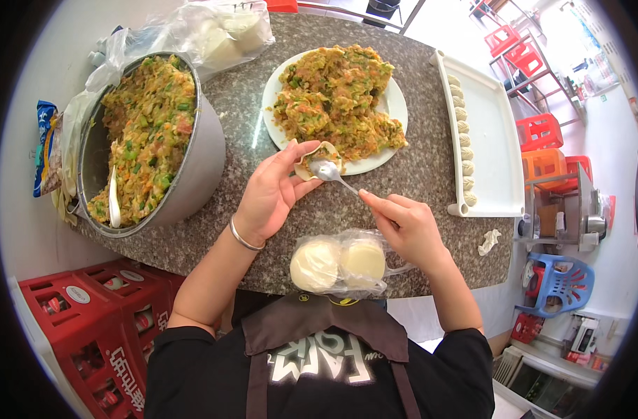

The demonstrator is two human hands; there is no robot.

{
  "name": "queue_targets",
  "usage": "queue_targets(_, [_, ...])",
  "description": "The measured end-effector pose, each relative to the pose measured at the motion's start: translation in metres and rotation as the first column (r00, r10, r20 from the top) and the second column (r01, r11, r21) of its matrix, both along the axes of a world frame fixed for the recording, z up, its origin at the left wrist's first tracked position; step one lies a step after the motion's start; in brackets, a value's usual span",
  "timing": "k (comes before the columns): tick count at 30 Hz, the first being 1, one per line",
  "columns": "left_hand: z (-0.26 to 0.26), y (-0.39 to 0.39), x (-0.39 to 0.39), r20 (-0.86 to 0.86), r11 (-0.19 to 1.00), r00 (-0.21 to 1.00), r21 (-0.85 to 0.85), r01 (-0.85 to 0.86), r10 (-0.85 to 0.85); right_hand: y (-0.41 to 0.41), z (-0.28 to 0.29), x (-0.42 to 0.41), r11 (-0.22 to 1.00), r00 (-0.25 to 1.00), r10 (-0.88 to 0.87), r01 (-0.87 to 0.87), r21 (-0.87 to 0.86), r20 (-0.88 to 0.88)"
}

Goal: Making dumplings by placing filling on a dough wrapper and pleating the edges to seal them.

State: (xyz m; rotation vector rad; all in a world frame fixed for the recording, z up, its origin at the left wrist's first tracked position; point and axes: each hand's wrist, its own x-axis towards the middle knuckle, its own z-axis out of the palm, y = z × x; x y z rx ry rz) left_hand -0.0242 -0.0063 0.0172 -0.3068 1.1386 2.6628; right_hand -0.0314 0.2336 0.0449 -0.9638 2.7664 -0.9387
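Note:
My left hand (273,187) cups a round dumpling wrapper (304,168) with some filling in it, at the near edge of a white plate (362,166). With my right hand (410,225) I grip a metal spoon (327,170) by its handle, its bowl resting in the wrapper. A large mound of chopped vegetable and meat filling (340,94) covers most of the plate. Close to my body lie two stacks of round wrappers (315,263) in a clear plastic bag (379,285). On the right, a white tray (486,141) holds a row of pleated dumplings (463,139) along its left side.
At left stands a deep metal pot (209,141) of filling with a white utensil handle (114,201) in it. A plastic bag (235,36) with pale contents lies behind. Crumpled tissue (489,242) is on the granite table (245,105). Red bottle crates (88,309) stand below left.

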Motion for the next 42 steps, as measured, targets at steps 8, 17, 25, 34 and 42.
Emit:
queue_targets(8, [0.010,0.003,-0.011,-0.079,1.000,0.997,-0.028,-0.010,0.008,0.009,-0.008,0.001,0.946,0.987,-0.141,0.158,-0.283,0.078])
queue_targets(17, [0.001,-0.003,-0.010,-0.073,1.000,0.997,-0.010,0.003,-0.004,0.007,-0.013,-0.005,0.973,0.984,-0.145,0.123,-0.196,-0.105])
queue_targets(25, [-0.001,-0.007,-0.009,-0.101,0.998,0.995,-0.065,-0.016,0.009,0.008,-0.032,-0.005,0.983,0.978,-0.177,0.171,-0.062,-0.109])
queue_targets(34, [0.011,0.005,0.001,-0.161,0.963,0.982,-0.265,0.050,-0.095,-0.001,-0.038,-0.013,0.977,0.957,-0.188,0.160,-0.137,-0.222])
queue_targets(42, [-0.012,0.022,0.006,-0.575,0.902,0.818,-0.353,-0.249,0.001,-0.041,-0.022,-0.017,0.718,0.975,-0.112,0.213,-0.663,0.192])
